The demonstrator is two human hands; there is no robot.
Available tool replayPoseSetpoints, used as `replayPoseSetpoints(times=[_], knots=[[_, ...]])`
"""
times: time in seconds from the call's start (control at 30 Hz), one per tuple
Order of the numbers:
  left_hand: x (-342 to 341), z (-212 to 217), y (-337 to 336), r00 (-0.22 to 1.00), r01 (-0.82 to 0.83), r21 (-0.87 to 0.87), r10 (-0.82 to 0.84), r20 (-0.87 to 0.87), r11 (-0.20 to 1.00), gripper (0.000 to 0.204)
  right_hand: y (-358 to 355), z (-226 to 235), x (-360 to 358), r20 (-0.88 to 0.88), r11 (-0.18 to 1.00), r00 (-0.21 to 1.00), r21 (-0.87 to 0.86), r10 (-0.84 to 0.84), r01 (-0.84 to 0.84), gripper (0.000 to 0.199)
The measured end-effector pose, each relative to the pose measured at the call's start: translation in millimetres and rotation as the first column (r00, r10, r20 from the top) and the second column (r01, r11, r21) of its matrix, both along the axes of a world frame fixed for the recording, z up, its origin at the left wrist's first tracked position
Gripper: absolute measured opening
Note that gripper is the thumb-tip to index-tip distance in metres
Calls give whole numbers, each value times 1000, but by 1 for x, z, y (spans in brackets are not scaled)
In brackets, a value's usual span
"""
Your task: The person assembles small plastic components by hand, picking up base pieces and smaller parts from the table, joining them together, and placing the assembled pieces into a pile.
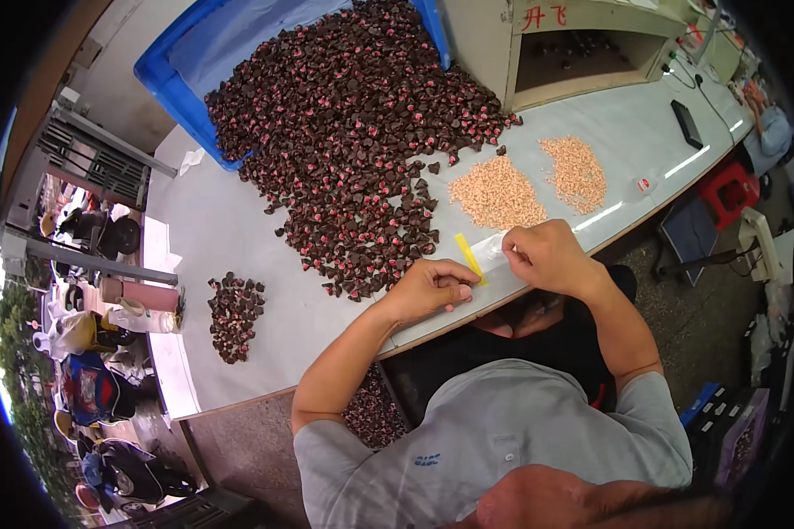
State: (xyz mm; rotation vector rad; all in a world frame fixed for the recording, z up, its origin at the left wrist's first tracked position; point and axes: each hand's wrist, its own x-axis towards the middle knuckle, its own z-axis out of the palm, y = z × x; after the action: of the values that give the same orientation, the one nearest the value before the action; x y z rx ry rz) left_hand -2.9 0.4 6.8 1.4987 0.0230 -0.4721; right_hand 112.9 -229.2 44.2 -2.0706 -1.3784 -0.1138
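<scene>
My left hand point(432, 287) is at the front edge of the table, its thumb and curled fingers drawn together in a pinch. Its fingertips are beside the lower end of a yellow strip point(468, 253); whatever they hold is too small to tell. Just to the right, my right hand point(549, 256) is closed with the fingers curled in, and its grip is hidden. Beyond the hands is a heap of small beige parts point(496, 194). A large heap of small dark conical parts point(344, 132), many with pink-red centres, spreads to the left.
A blue bin point(172, 95) lies tipped behind the dark heap. A smaller dark pile point(235, 317) sits at left, a second beige pile point(575, 174) at right. An open-fronted box point(582, 62) stands at the back. A black oblong object point(686, 123) and a red stool point(729, 194) are farther right.
</scene>
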Motion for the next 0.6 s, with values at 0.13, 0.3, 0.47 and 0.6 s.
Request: replayPoseSetpoints(times=[0.13, 0.3, 0.47, 0.6], knots=[[-2, 1, 0, 999, -41, -35, 40, -36, 999, 28, 4, 6, 6, 144, 987, 990, -157, -8, 31, 9], [0, -1, 1, 995, -55, -68, 49, -85, 996, 29, 9, 6, 9, 243, 948, 970, -316, 29, 50, 10], [-1, 2, 0, 988, -111, -126, 97, -117, 986, 26, 12, 10, 8, 281, 939, 958, -341, 60, 41, 11], [1, 2, 1, 980, -142, -170, 114, -164, 975, 26, 11, 9, 8, 280, 953, 958, -302, 60, 28, 10]])
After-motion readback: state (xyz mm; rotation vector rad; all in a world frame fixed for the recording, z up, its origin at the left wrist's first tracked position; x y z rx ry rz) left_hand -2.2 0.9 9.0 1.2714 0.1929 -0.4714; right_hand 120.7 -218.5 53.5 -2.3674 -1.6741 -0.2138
